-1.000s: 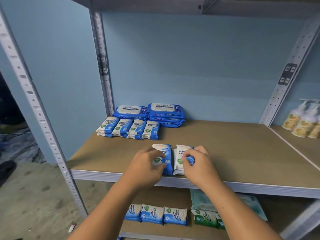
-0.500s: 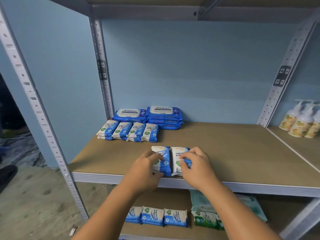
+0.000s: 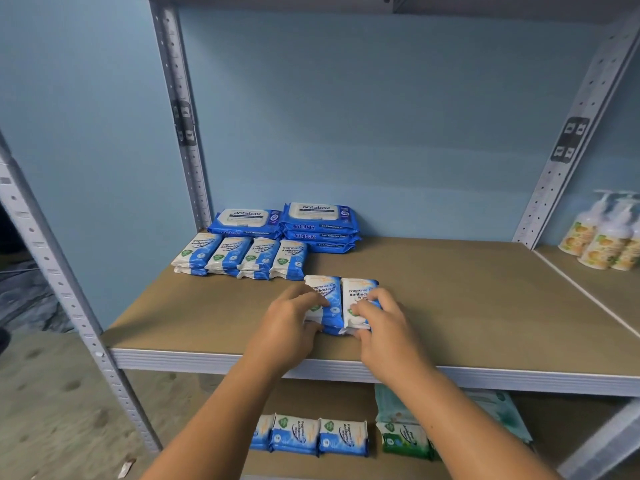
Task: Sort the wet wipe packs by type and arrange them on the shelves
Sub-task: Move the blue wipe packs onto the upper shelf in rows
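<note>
Two small white-and-blue antibacterial wipe stacks lie side by side near the front of the brown shelf (image 3: pixel 450 306). My left hand (image 3: pixel 287 327) grips the left stack (image 3: pixel 323 294), fingers on top and thumb at its near end. My right hand (image 3: pixel 384 327) grips the right stack (image 3: pixel 358 294) the same way. Behind them a row of several matching small packs (image 3: pixel 242 256) lies at the back left. Two piles of large blue antabax packs (image 3: pixel 287 225) stand against the wall.
Pump bottles (image 3: pixel 602 237) stand on the neighbouring shelf at the right. On the lower shelf lie small blue packs (image 3: pixel 311 436), green packs (image 3: pixel 405 439) and pale green packs (image 3: pixel 498 410). Grey perforated uprights (image 3: pixel 183 133) frame the shelf.
Both hands have pushed the two small stacks a little further in from the shelf's front edge. The camera has tilted slightly.
</note>
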Motion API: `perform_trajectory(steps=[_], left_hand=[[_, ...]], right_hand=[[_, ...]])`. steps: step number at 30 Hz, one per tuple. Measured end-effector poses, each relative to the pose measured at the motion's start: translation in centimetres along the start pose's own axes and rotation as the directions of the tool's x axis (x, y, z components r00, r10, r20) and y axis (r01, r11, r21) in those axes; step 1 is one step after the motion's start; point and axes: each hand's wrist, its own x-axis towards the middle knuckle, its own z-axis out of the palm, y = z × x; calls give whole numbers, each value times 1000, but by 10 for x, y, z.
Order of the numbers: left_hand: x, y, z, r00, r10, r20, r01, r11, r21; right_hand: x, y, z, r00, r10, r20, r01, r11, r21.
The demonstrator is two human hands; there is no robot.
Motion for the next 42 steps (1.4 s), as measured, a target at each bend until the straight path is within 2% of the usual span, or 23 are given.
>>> perform_trajectory(steps=[5, 7, 9, 12, 16, 19, 24, 27, 31, 38, 42], left_hand=[[37, -16, 19, 999, 16, -42, -14, 999, 47], [50, -19, 26, 995, 56, -88, -35, 974, 225], [60, -21, 32, 989, 51, -141, 6, 928, 374], [68, -26, 38, 982, 0, -189, 85, 894, 440], [74, -33, 40, 978, -161, -130, 204, 860, 467], [77, -34, 41, 972, -225, -69, 231, 849, 476], [78, -35, 41, 973, -227, -43, 222, 868, 444], [79, -35, 39, 966, -203, -160, 251, 887, 388], [78, -39, 39, 948, -171, -268, 257, 908, 331], [78, -43, 45, 958, -156, -240, 235, 907, 350], [79, -42, 45, 961, -163, -224, 236, 906, 351]], right_hand=[[35, 21, 10, 998, -24, -57, 22, 999, -36], [51, 28, 14, 997, -25, -68, 24, 999, -21], [66, 34, 19, 996, -21, -86, 22, 1000, 11], [85, 38, 25, 997, -8, -75, 16, 995, 97], [106, 43, 35, 994, 16, -108, 5, 983, 186], [110, 44, 38, 996, 9, -91, 6, 986, 169], [109, 43, 39, 989, -11, -144, 31, 990, 136], [110, 46, 38, 975, 6, -224, -2, 1000, 20], [112, 48, 38, 971, 24, -239, -38, 998, -52], [116, 53, 41, 963, 9, -269, -23, 999, -49], [114, 52, 40, 971, 26, -239, -41, 998, -55]])
